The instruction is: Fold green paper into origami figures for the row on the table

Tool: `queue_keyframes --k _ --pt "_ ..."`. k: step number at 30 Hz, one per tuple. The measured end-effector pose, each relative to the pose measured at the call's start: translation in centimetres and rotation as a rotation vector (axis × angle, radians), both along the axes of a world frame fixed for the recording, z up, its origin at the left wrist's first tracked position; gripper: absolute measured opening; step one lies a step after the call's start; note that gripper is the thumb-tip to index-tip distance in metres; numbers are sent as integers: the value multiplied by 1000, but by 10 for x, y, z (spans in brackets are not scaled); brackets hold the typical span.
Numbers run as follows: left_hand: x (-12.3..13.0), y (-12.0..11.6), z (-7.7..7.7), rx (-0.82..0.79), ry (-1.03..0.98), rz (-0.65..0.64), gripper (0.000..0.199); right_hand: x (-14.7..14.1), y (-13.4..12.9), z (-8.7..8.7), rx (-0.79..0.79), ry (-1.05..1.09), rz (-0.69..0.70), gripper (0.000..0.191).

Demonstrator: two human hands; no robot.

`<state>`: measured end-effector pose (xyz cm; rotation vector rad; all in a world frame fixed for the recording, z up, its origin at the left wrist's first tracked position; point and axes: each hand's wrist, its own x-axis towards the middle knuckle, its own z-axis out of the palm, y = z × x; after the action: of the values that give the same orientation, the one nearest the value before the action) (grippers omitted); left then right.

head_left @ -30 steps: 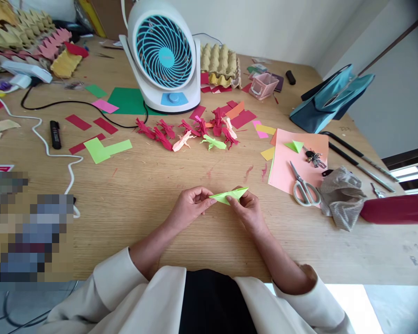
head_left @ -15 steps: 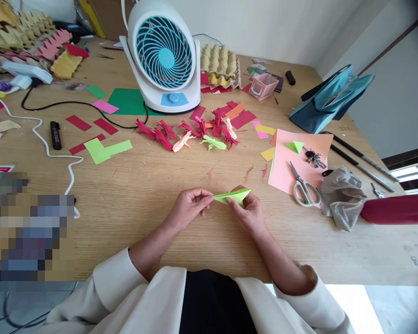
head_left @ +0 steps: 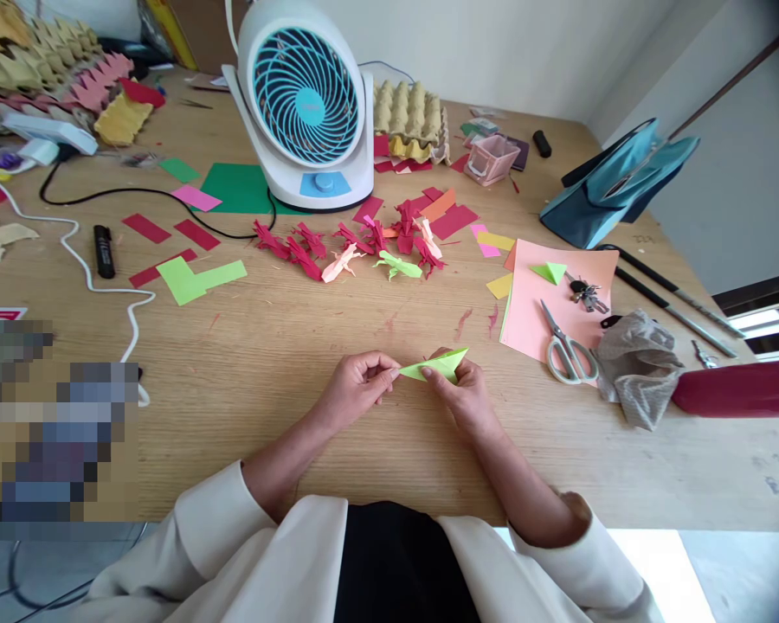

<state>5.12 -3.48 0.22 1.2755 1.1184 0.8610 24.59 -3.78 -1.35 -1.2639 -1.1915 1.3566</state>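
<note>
Your left hand [head_left: 362, 388] pinches the narrow tip of the folded light-green paper [head_left: 447, 364] between thumb and finger, and your right hand [head_left: 460, 395] clasps its broader end, thumb laid on the near face. Both grips are closed on that one piece, which sits between your hands, in front of you over the bare near part of the table [head_left: 266, 346]. Your fingers behind the paper are mostly hidden, so you can't be sure from here how firmly they back it up.

Expect it to feel almost weightless, fairly stiff along the folded edges and softer across the single layers. It probably won't slip much, but the thin tip looks easy to bend or tear, so pinch it lightly and let the thicker, layered end take any pressure, your thumb flat rather than digging in.

Beyond your hands lies a row of small folded figures: red ones [head_left: 304, 258], a pale one [head_left: 341, 264] and a light-green one [head_left: 400, 266]. To your right, a pink sheet [head_left: 524, 322] bears a green triangle [head_left: 549, 273], keys [head_left: 588, 296] and scissors [head_left: 561, 337]. To your left rests an L-shaped green sheet [head_left: 183, 279]; farther back stands the fan [head_left: 310, 108].
</note>
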Motion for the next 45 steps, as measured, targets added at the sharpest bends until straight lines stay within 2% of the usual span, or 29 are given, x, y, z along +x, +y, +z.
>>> queue_keyframes --k 7,13,20,29,34,40,45 --pt "2 -1 1 7 1 -45 21 0 0 1 8 -31 12 30" --pt "4 1 -2 99 68 1 26 -4 -1 8 56 -111 78 33" --pt "2 2 -3 5 14 -69 25 -3 -1 7 31 -108 50 30" --pt "6 -1 -8 171 173 -1 15 -8 -1 11 23 -117 197 32" --pt "7 -1 -5 253 234 -17 12 -7 -1 9 6 -119 169 32" --pt "6 1 -1 277 262 -16 18 -4 2 2 17 -109 101 36" --pt "1 3 -2 275 291 -17 16 3 6 -5 -53 -21 50 38"
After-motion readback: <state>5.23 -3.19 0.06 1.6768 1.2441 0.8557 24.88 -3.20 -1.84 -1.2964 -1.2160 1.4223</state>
